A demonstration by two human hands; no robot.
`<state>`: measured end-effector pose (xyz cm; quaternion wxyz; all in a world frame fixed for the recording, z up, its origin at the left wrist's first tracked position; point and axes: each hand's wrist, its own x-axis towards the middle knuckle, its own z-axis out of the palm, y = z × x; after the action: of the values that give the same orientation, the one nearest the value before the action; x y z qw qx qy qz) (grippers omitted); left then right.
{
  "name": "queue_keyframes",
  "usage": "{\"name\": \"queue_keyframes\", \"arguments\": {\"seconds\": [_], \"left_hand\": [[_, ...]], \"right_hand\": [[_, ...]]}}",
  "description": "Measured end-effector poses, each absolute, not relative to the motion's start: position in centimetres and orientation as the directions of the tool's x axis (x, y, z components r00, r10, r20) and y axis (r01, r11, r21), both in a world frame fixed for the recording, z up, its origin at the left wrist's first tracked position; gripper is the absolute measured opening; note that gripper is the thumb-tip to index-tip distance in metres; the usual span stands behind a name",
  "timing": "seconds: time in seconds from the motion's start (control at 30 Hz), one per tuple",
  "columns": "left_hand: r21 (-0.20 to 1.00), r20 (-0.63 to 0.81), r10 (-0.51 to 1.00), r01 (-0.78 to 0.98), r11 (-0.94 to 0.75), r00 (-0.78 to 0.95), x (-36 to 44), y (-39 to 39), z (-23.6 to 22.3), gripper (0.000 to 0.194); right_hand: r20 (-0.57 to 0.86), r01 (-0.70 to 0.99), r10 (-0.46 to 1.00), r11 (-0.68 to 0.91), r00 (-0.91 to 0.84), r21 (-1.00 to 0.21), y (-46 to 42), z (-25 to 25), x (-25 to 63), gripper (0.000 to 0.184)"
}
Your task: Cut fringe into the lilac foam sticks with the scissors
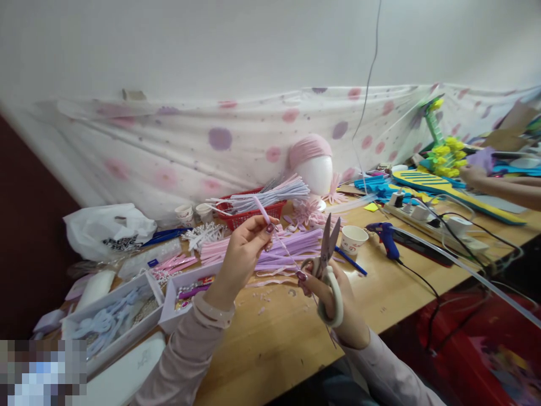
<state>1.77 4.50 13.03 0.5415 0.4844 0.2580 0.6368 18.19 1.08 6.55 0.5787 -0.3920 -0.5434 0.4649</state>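
One lilac stem juts up from the pinching left hand.

Pinched in the left fingers, left of the paper cup: a slender stem, pale lilac-pink and soft-edged at the upper end, tilted up and leftward, away from the cup. Below that grip, narrowed to a fine pale strand, drawn straight, slanting down to the right fingers, left of the cup and lower than its rim. Past those fingers, a thin tail, trailing downward on the near side of the cup. Also in the right fingers, just left of the cup: scissors with rounded cream handles and dull grey blades, points up, slightly parted, clear of the stem's upper end.
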Motion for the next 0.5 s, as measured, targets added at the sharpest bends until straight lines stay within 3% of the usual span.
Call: {"name": "queue_keyframes", "arguments": {"seconds": [0.17,0.3,0.4,0.5], "left_hand": [[0.856,0.301,0.953,-0.428,-0.288,-0.04,1.8,4.6,13.0,0.03],[0.851,0.353,0.925,-0.362,-0.379,-0.138,1.3,5.2,12.7,0.031],[0.836,0.4,0.908,-0.356,-0.416,-0.122,0.5,5.5,12.8,0.027],[0.821,0.434,0.895,-0.363,-0.441,-0.106,0.0,5.3,13.2,0.021]], "right_hand": [[0.289,-0.132,0.957,0.288,0.008,-0.949,1.0,6.5,18.1,0.038],[0.327,-0.08,0.941,0.32,-0.09,-0.944,1.2,6.1,18.4,0.034],[0.413,0.127,0.899,0.431,-0.144,-0.894,1.4,5.8,19.1,0.034],[0.532,0.384,0.833,0.546,-0.153,-0.744,1.5,5.9,19.8,0.039]]}}
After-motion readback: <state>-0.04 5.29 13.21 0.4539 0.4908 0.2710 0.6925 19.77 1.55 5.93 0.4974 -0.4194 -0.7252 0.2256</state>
